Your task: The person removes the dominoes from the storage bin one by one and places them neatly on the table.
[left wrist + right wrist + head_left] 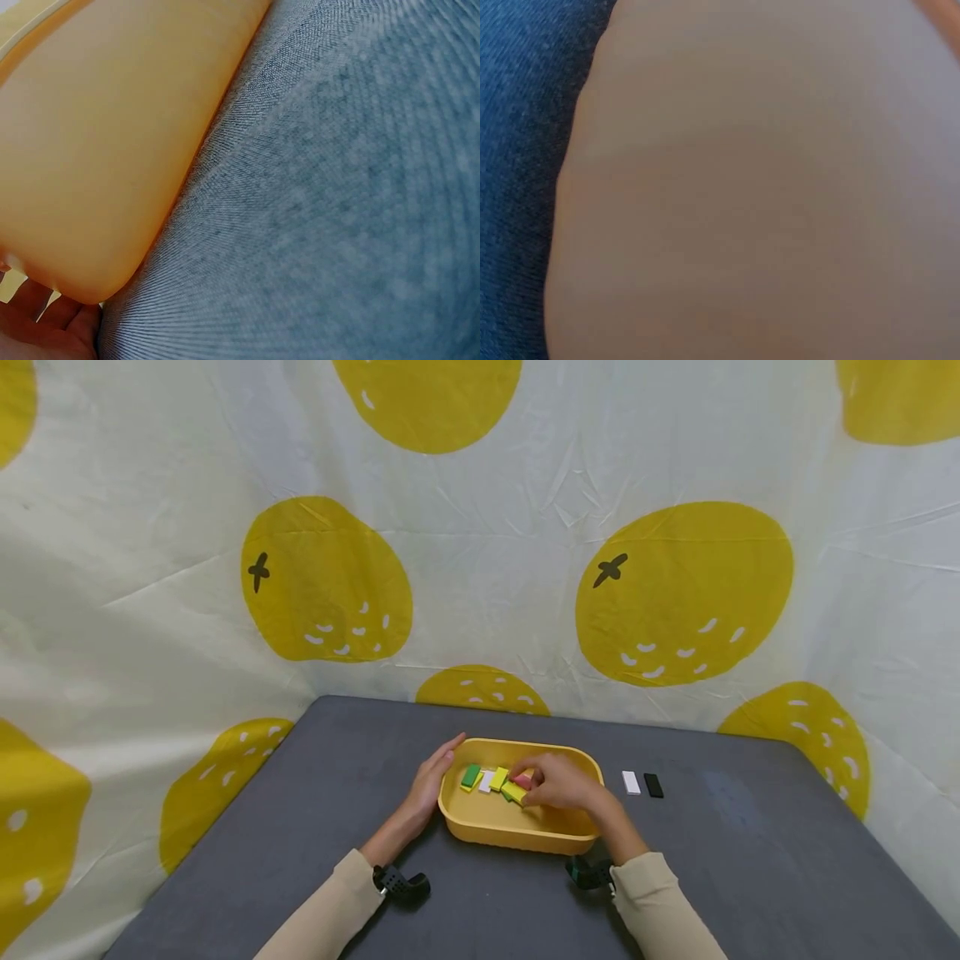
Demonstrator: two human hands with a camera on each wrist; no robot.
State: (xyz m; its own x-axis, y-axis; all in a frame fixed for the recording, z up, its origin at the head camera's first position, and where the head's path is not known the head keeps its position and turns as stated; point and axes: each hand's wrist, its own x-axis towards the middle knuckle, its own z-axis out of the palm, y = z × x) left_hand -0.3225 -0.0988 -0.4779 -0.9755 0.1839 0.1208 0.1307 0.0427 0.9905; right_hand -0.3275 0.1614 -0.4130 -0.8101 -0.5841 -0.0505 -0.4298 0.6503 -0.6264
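Observation:
A yellow plastic bin stands on the dark table. My left hand rests along its left side, fingers fairly straight against the outer wall; in the left wrist view some fingers show at the bin's lower corner. Inside, my right hand curls its thumb and forefinger round small domino-like blocks, a red block and a yellow block; which one it pinches is partly hidden. To the left lie a green block, a white block and another yellow block. The right wrist view shows mostly the blurred bin wall.
Right of the bin, a white block and a black block lie side by side on the table. A white curtain with yellow fruit shapes hangs behind the table's far edge.

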